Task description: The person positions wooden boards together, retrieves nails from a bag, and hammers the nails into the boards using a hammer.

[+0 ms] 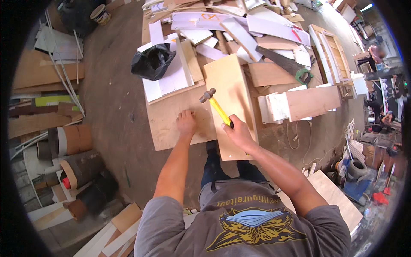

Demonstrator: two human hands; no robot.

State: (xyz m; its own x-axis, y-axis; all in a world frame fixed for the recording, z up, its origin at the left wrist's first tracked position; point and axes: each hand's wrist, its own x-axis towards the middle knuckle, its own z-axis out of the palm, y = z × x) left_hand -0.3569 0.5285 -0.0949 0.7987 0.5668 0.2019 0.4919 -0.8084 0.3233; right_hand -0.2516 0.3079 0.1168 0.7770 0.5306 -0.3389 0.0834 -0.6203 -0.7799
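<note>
A hammer (219,111) with a yellow handle and a dull metal head is gripped in my right hand (240,135). Its head is raised over a long pale wooden box or panel (233,147), which lies lengthwise in front of me. My left hand (187,123) rests on a flat plywood sheet (165,132) just left of that piece. The left fingers are curled together, and I cannot make out whether anything small is between them.
A black plastic bag (153,62) sits on white boards beyond my left hand. Offcuts (205,21) are heaped at the far end, with a green-handled handsaw (284,64) on them. Stacked boards (312,103) stand right. Rolls of material (77,139) lie left. Other people (374,58) are far right.
</note>
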